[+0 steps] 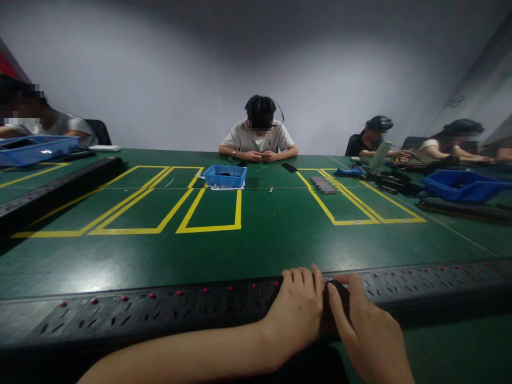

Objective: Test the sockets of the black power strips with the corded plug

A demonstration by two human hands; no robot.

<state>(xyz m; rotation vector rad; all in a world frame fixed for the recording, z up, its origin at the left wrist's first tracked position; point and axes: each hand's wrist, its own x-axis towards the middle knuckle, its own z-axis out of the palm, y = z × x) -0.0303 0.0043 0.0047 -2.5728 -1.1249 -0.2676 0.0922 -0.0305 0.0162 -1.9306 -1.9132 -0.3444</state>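
A long black power strip with slanted slots and a row of small red buttons runs across the table's near edge. My left hand lies over it right of the middle, fingers bent round its far edge. Close beside it, my right hand grips a small dark block between thumb and fingers, on or against the strip. Whether this block is a plug I cannot make out, since the fingers cover much of it.
Yellow tape outlines mark the green table. Across it a co-worker sits behind a blue tray. A greyish slab, another blue tray and dark strips lie around. Other people sit left and right.
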